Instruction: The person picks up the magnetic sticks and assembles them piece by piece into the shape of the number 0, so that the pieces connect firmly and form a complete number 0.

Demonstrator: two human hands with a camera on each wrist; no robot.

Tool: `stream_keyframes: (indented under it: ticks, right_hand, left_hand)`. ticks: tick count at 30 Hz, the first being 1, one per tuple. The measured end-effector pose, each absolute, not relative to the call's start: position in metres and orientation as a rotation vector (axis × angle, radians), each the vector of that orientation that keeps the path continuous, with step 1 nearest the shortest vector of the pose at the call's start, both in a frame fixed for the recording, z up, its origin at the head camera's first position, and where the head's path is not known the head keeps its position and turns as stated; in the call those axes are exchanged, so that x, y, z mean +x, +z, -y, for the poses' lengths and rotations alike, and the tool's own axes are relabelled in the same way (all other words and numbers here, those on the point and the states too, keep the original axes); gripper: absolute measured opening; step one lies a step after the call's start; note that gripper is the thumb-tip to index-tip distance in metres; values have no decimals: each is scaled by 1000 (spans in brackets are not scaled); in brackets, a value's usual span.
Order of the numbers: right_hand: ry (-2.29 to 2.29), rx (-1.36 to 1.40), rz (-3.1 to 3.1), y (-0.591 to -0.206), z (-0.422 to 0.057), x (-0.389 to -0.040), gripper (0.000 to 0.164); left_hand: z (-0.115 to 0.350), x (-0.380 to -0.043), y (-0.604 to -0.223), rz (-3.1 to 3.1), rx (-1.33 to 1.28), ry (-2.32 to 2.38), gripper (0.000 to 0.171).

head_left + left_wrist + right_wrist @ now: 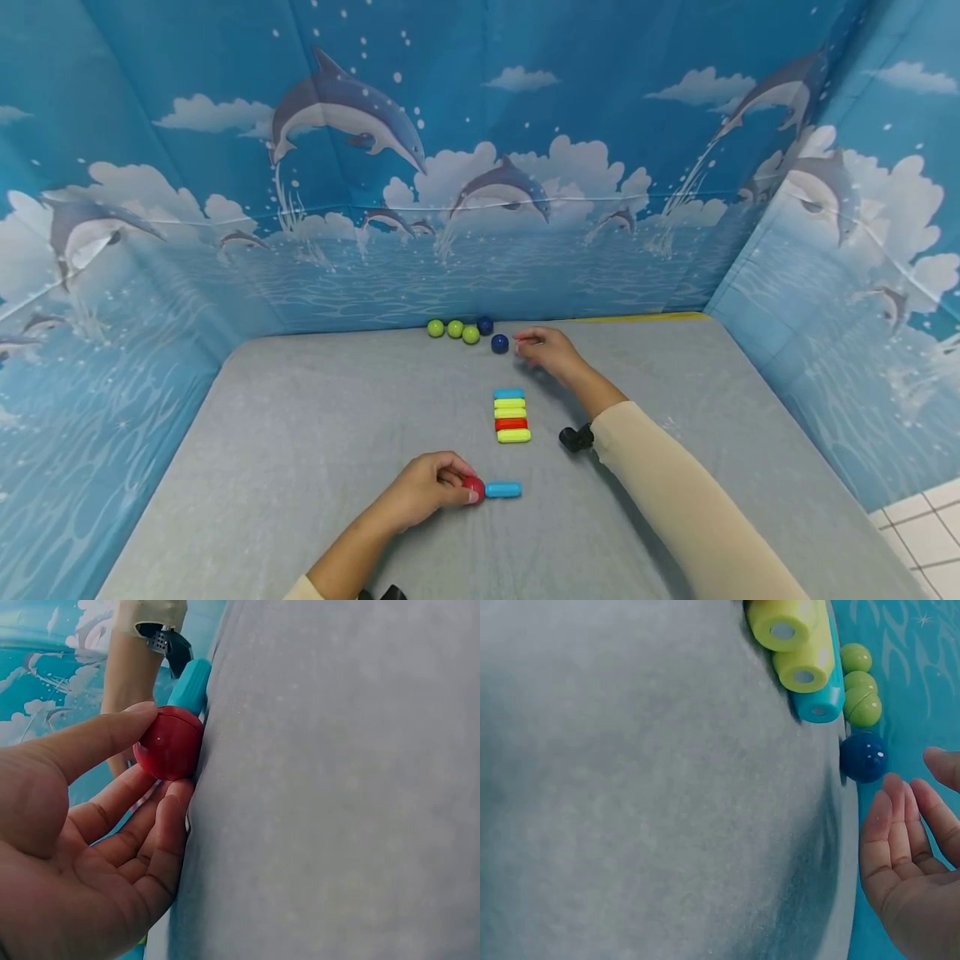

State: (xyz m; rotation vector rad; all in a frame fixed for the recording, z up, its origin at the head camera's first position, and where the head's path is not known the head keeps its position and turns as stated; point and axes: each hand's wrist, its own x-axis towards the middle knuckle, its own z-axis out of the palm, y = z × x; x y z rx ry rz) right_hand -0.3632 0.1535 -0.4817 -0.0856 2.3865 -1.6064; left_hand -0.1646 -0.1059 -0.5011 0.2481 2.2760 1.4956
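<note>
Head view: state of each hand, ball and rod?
Left hand: pinching the red ball
Red ball: held, against nearer blue rod's end
Nearer blue rod: lying flat, attachment unclear
Five-rod row: lying side by side
Right hand: holding nothing, beside nearer navy ball
Nearer navy ball: resting, unheld
Farther navy ball: resting, unheld
Three green balls: resting, grouped

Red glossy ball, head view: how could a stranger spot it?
On the grey fabric-covered table, find the left hand. It holds the glossy red ball touching a light blue rod. Unlike the lime green balls and dark blue balls, this one is red.
</note>
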Motion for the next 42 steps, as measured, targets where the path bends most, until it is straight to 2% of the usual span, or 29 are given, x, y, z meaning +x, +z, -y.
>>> stream_keyframes:
  ticks: [25, 33, 42]
  right_hand:
    - [-1492, -26, -2448, -489, -131, -380, 40]
    - [-1343, -59, -2528, -488, -127, -381, 43]
    - [-1263, -44, -2594, -487, -122, -381, 39]
  left_hand:
    - [112, -162, -503, -2208, 236, 1550, 27]
    - [112, -161, -505, -2206, 229, 1547, 24]
    - [114, -161, -504, -2209, 234, 1543, 24]
